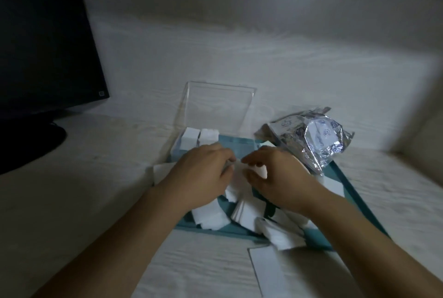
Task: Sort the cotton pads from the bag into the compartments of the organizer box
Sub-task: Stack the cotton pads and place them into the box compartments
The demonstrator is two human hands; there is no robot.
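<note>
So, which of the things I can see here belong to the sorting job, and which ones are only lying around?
Belongs to the job:
- cotton pads, loose on the teal tray
- silver bag
- clear organizer box, two stacks already inside
- left hand and right hand, handling pads

Just lying about:
- black monitor
- white sheet near the tray

Dim indoor room, likely a home desk or small office corner. Evidence: dark flat-screen monitor (45, 36) on a round stand base (31, 142) at left, standing on a pale wood-grain tabletop (263, 62). Plain light wall behind. Low light; no other furnishings visible.
</note>
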